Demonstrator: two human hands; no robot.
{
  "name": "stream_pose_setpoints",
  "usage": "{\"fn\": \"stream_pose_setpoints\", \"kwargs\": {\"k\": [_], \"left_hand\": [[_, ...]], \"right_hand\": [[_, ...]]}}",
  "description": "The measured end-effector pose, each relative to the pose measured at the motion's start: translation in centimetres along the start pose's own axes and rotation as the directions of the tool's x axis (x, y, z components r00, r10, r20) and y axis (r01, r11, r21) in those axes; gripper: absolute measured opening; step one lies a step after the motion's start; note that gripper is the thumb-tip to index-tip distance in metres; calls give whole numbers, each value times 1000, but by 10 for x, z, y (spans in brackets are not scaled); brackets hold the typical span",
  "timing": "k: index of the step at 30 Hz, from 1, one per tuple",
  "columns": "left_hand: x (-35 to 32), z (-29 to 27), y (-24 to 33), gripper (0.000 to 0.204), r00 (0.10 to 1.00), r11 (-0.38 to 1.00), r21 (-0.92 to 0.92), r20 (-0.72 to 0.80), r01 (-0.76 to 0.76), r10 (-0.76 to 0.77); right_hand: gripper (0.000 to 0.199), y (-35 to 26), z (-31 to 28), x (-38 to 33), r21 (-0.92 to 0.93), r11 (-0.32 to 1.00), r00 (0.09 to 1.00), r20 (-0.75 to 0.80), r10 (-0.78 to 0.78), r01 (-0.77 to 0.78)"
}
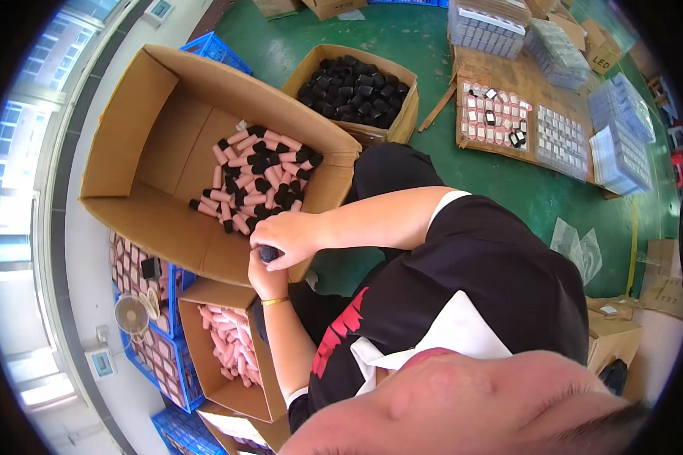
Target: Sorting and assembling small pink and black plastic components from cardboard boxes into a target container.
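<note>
Black cap (269, 253) mostly hidden, gripped between right hand (287, 236) and left hand (265, 279), fingers closed round it.

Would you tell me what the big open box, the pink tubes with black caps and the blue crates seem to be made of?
The big open box looks like corrugated cardboard: matte brown, with folded flaps. The pink tubes with black caps seem to be smooth moulded plastic, though that is hard to confirm from this view. The blue crates look like rigid plastic, with lattice walls.

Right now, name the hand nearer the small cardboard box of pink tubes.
Left. The left hand is just beyond that box's rim; the right hand lies farther, both gripping a black cap.
</note>
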State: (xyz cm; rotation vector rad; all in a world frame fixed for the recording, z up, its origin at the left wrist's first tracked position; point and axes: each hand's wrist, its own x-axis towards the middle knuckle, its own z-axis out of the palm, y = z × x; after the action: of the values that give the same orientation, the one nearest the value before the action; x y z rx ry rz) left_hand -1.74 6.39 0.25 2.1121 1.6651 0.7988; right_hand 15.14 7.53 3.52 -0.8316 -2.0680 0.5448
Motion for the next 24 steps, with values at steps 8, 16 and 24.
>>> {"fn": "stream_pose_setpoints", "kwargs": {"k": [8,16,24], "left_hand": [[-39,-8,45,25,988,979,166,118,-116,97],[-65,-16,53,27,971,973,93,138,-211,197],[-79,-23,48,29,970,972,103,139,-213,198]], "right_hand": [[34,-37,-13,-52,-89,945,940,114,322,-313],[27,-65,-17,-83,-35,998,998,21,53,-53],[31,-79,-16,-84,-47,997,989,130,68,-62]]}}
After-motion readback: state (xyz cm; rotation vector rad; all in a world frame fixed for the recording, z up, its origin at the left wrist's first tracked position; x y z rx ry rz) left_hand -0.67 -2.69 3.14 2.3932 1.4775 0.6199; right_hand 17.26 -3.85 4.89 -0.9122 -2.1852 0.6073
